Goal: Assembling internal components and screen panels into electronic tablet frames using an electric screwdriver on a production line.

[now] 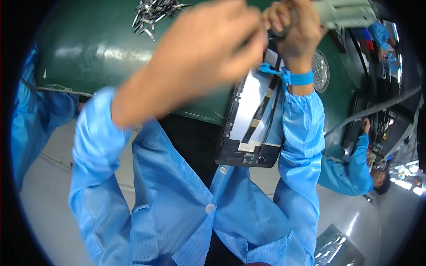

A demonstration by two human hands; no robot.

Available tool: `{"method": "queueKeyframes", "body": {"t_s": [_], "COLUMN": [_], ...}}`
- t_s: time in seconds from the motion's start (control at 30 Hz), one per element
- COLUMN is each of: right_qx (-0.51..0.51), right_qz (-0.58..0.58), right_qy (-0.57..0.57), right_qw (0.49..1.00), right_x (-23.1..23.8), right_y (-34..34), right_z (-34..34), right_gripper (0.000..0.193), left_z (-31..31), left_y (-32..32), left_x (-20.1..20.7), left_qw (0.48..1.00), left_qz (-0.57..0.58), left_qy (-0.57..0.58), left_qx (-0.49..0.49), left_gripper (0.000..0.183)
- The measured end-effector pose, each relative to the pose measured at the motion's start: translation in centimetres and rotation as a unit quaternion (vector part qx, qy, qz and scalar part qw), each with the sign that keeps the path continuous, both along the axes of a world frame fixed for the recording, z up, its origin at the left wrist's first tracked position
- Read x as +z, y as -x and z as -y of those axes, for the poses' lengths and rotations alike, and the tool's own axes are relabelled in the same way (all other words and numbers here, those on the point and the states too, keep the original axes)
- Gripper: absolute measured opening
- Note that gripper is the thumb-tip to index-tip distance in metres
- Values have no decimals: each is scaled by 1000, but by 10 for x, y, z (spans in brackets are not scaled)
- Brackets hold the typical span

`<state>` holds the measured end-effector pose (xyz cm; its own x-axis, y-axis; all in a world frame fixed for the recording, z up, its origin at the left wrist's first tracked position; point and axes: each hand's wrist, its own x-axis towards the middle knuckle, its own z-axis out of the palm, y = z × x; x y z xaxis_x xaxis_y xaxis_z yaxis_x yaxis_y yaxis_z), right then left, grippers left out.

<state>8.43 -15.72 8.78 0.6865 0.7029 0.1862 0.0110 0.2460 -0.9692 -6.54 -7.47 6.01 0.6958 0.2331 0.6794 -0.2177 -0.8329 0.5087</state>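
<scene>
Both hands meet above the far end of an opened tablet (253, 128), which lies on the edge of a green table (88, 53) with its bare metal back and dark cables showing. The right hand (295, 29), with a blue wrist strap (297, 79), is closed around a pale grey power screwdriver (344, 13). The left hand (199, 53) has fingers pinched together beside it; what they hold cannot be told. A pile of screws (153, 13) lies far left of the tablet. Another person (355, 170) bends off to its right

Grey power screwdriver (344, 13), held aloft
</scene>
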Motion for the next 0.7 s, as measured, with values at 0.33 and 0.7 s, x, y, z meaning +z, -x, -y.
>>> {"method": "queueKeyframes", "body": {"t_s": [0.33,0.7], "right_qx": [-45,-113], "right_qz": [30,67], "right_qy": [-124,-77], "right_qw": [991,988], "right_x": [40,22], "right_y": [-68,-118], "right_z": [86,171], "right_gripper": [33,35], "left_z": [97,-13], "left_y": [102,-26], "left_x": [-11,-11], "left_qw": [953,963], "left_qz": [-279,-179], "left_qy": [-56,-199], "left_qx": [-104,12], "left_gripper": [78,60]}}
